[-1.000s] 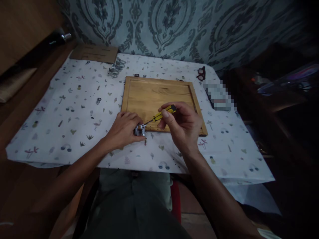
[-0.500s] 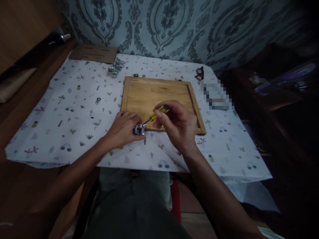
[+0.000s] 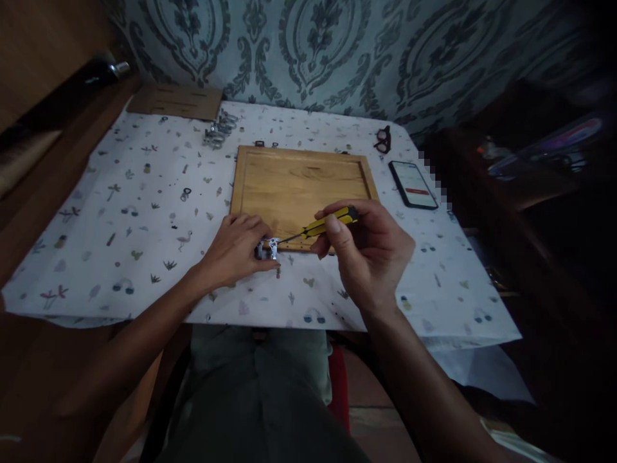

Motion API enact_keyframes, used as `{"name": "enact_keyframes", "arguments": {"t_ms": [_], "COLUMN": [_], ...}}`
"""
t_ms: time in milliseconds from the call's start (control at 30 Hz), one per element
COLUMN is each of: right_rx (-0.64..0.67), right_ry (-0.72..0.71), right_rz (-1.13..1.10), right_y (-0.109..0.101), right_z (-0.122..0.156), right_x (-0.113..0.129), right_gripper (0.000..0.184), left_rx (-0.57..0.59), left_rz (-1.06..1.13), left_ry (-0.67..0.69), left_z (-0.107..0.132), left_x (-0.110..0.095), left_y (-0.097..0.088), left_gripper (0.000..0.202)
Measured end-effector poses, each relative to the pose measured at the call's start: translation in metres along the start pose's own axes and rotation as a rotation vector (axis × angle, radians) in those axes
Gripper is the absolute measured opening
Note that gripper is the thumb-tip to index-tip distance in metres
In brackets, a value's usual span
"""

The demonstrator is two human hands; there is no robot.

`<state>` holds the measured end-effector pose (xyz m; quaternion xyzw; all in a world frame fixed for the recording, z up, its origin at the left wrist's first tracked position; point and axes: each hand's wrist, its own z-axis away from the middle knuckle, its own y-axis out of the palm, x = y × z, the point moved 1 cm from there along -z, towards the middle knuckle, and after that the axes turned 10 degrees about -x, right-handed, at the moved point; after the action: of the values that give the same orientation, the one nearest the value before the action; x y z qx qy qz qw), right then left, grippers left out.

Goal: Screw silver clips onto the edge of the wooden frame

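A framed wooden panel (image 3: 294, 183) lies flat on the patterned tablecloth in front of me. At its near edge, left of the middle, sits a shiny metal hinge (image 3: 274, 248). My left hand (image 3: 231, 249) is closed on this hinge, thumb at the near side and fingers over the panel's corner. Between the thumb and fingers of my right hand (image 3: 373, 254) is a yellow and black screwdriver (image 3: 321, 226). It slants down to the left, its tip at the hinge; whether the tip sits in a screw is too small to tell.
Several metal hinges (image 3: 220, 130) lie in a pile at the back left beside a flat cardboard piece (image 3: 174, 103). To the right of the panel are a phone (image 3: 413, 186) and a pair of glasses (image 3: 383, 139). Small metal parts (image 3: 186, 194) lie on the tablecloth (image 3: 144, 257).
My right hand has shifted right, and the screwdriver now leans at a lower angle with its tip still near the hinge. My left hand stays on the hinge. The view has shifted slightly.
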<state>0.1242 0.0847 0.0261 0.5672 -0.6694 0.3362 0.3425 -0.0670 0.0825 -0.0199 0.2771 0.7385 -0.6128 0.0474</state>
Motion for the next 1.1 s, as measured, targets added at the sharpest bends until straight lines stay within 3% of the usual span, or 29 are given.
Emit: {"name": "enact_keyframes", "arguments": {"t_ms": [600,867,1100], "right_rx": [0.044,0.179,0.200], "right_ry": [0.034,0.029,0.016], "right_rz": [-0.054,-0.028,-0.027], "right_y": [0.007,0.011,0.012], "right_z": [0.001,-0.007,-0.009], "right_x": [-0.011,-0.009,-0.008], "right_gripper": [0.005,0.009,0.011], "left_rx": [-0.014,-0.019,0.000], "left_rz": [-0.011,-0.008,-0.023], "left_ry": [0.011,0.023,0.016], "left_z": [0.000,0.001,0.001], "left_x": [0.001,0.001,0.000], "left_y": [0.002,0.002,0.001], "left_gripper": [0.047,0.042,0.044]}}
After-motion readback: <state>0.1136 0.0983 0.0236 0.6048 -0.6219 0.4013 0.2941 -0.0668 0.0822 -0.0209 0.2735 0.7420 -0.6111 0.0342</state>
